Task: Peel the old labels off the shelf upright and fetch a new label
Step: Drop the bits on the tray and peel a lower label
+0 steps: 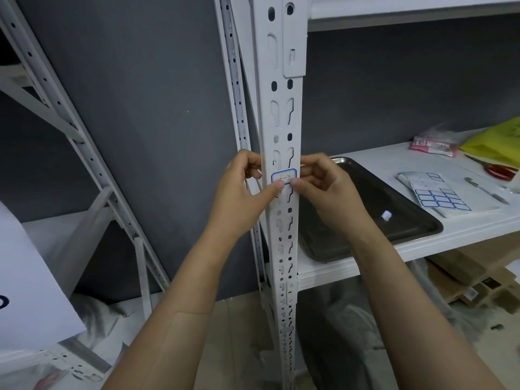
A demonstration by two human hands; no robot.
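A dark metal tray [374, 192] lies on the white shelf [380, 156], with a small white scrap [385, 215] inside it. Farther right lie a pink packet [433, 144], a yellow bag [498, 142], red-handled scissors [501, 171] and a craft knife [486, 190]. Cardboard boxes [478, 280] sit below the shelf. A white sheet [31, 277] is at far left.

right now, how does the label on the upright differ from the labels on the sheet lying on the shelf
The stuck label is single, sits vertically on the upright and bears pen marks; the labels on the sheet are many, lie flat and look blank. The left hand and right hand have thumbs at the stuck label's lower edge; the labels on the sheet are untouched. Both are white with blue borders.
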